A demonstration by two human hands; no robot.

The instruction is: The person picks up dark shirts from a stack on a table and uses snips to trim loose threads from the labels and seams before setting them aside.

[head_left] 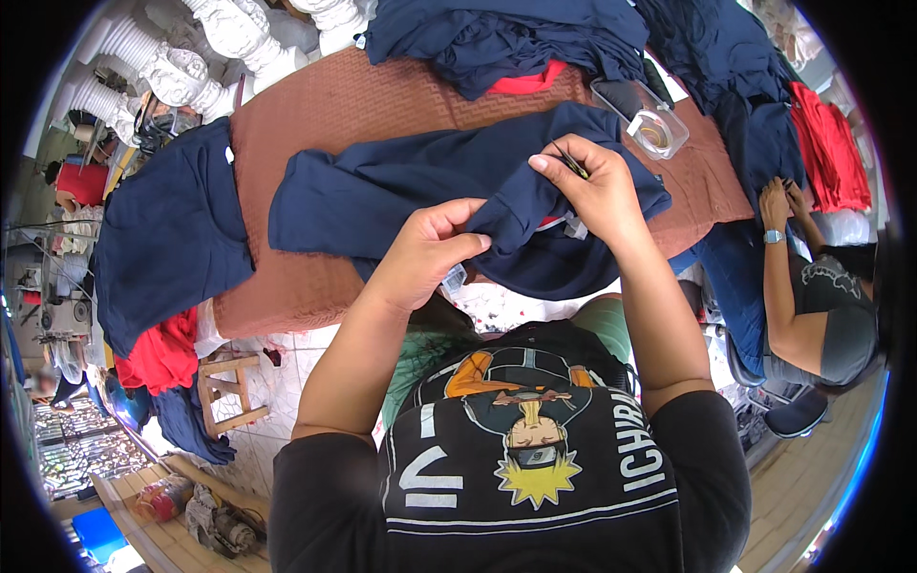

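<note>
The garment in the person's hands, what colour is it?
Dark navy blue garment, seen in the head view.

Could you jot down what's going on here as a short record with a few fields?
Setting: brown table strewn with clothing
Left hand: pinches a fold of the navy garment
Right hand: holds small thread snips at the same garment
Nearby: clear plastic box, heap of navy clothes, red clothes, wooden stool
Others: a co-worker's hands on navy cloth at the right
</note>
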